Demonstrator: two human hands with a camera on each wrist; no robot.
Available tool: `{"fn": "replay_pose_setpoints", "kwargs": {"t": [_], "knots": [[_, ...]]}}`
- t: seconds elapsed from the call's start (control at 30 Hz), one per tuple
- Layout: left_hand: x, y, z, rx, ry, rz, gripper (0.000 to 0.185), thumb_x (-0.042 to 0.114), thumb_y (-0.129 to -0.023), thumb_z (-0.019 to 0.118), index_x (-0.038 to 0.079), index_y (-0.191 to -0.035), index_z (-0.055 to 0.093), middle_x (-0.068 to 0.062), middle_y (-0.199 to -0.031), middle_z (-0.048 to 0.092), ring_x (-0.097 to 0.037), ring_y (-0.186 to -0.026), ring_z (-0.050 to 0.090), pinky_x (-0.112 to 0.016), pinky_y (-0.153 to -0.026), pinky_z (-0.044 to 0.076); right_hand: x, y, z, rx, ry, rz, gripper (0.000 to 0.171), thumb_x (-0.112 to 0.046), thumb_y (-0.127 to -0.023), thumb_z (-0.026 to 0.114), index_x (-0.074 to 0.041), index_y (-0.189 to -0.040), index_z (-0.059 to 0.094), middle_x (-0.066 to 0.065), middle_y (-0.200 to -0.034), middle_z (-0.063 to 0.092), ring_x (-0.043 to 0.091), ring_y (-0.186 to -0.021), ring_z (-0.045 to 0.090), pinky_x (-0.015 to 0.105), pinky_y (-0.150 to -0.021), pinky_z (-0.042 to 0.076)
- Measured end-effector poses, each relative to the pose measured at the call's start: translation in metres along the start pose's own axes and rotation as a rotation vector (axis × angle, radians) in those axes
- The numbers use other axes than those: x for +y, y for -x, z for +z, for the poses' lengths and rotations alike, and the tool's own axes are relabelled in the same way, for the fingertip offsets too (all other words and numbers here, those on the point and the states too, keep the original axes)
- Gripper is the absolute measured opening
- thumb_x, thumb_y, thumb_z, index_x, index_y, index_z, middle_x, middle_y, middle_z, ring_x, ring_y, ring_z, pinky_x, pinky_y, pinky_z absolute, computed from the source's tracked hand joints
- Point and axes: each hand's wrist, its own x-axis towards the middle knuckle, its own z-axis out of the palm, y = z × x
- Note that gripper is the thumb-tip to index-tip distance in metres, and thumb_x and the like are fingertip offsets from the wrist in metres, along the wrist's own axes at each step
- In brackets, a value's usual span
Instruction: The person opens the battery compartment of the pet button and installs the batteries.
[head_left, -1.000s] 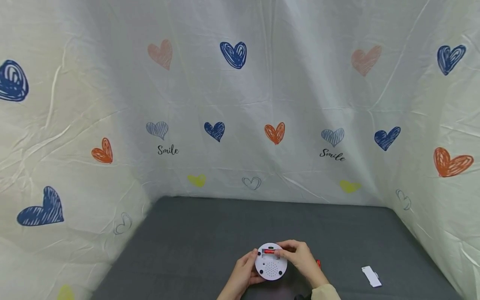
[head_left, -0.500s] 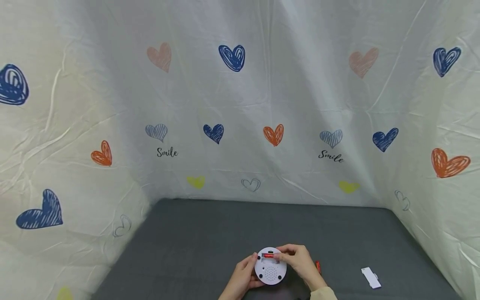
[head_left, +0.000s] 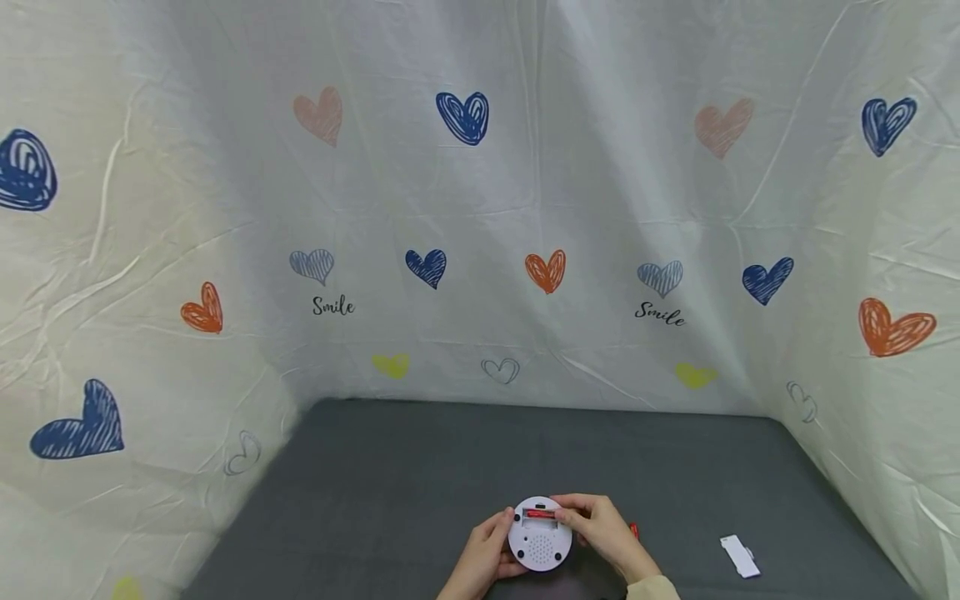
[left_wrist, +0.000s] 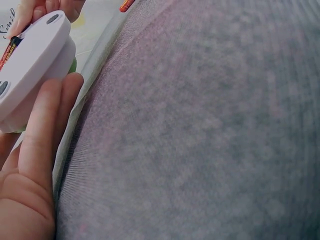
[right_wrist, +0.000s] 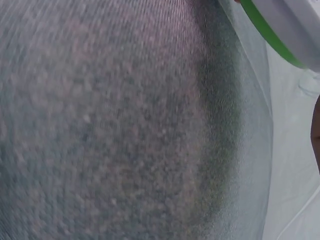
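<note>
Two hands gripping round device, table edge well apart

Plenty of bare grey mat in front and to the left, so hands can swing thru there w/o hitting anything. On the right, a red battery lies just beside the right hand and a white cover sits further out. Heart-print cloth walls off back and both sides.

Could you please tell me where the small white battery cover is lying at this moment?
In the head view the white battery cover lies on the grey table, near its right front corner, apart from the right hand.
</note>
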Motion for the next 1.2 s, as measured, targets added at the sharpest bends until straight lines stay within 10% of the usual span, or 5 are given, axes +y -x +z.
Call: {"fn": "replay_pose_setpoints", "kwargs": {"t": [1.2], "knots": [[0.002,0.002,-0.001,-0.039,-0.013,-0.019,0.050,0.033,-0.101,0.038,-0.013,-0.119,0.047,-0.023,-0.095,0.064,-0.032,-0.082,0.065,-0.042,-0.068,0.054,-0.034,0.014,0.011,0.050,0.155,-0.061,0.014,-0.002,-0.085,0.064,0.009,-0.093,0.059,0.004,-0.066,0.052,0.006,-0.048,0.042,0.017,-0.043,0.039]]}}
